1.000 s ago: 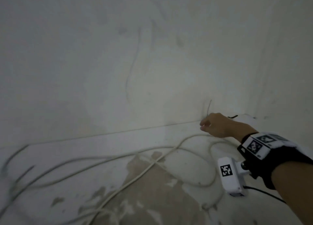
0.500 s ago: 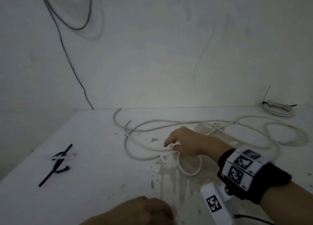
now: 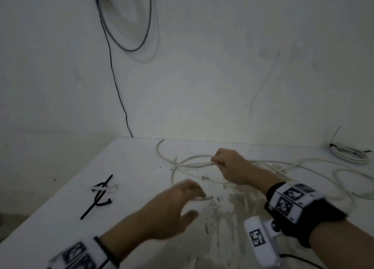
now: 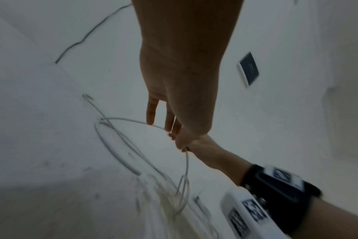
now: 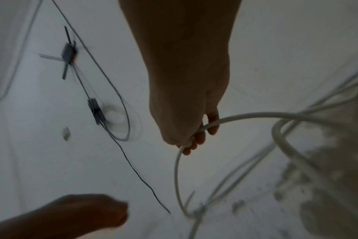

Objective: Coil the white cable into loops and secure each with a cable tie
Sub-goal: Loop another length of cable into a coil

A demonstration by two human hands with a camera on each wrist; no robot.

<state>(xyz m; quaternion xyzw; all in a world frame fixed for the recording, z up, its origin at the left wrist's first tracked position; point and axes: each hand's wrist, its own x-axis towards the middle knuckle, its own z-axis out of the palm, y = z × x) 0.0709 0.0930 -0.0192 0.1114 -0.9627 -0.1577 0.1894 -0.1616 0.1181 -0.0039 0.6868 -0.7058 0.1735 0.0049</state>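
A long white cable [image 3: 192,164] sprawls in loose curves over the white table [image 3: 141,187]. My right hand [image 3: 217,163] grips one strand of it and holds it a little above the surface; in the right wrist view the cable [image 5: 255,115] runs through the curled fingers [image 5: 198,137]. My left hand [image 3: 194,202] is blurred, low over the table in front of the right hand. Its fingers [image 4: 150,113] are straight and hold nothing, close to a cable end [image 3: 207,198]. Black and white cable ties [image 3: 100,194] lie at the left.
A small coil of white cable [image 3: 350,153], bound with a black tie, lies at the far right by the wall. A thin black wire [image 3: 117,86] and a grey loop [image 3: 145,26] hang on the back wall. A brownish stain [image 3: 232,214] covers the table's middle. The table edge [image 3: 60,190] runs diagonally at the left.
The view swung left, away from the bound coil. My right hand left the coil, crossed to the loose cable and lifted a strand. My left hand came forward into view.
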